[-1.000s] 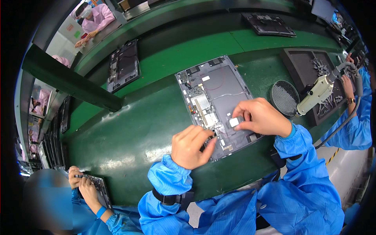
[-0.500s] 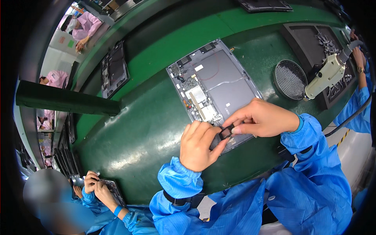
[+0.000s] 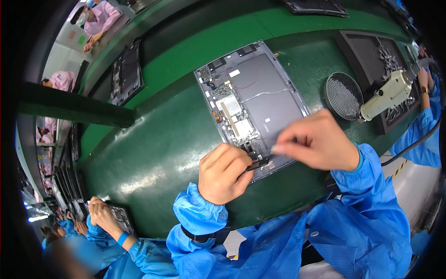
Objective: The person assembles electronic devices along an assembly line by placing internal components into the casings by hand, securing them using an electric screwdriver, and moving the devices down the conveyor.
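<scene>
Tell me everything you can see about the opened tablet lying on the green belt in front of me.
The opened tablet is a flat grey rectangle lying back-off and face-down on the green belt, turned at a slant. A large dark grey panel fills most of it; a strip of circuit boards with silver shields, thin wires and a small white label runs along its left side. At its near edge the left hand presses a thin dark tool against it, and the right hand hovers over the near corner, fingers pinched.

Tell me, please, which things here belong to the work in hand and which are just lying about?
In use:
- opened grey tablet chassis
- thin black tool in the left hand
- right hand, over the chassis's near edge

Lying about:
- round black mesh dish
- cream electric screwdriver
- second dark chassis
</scene>
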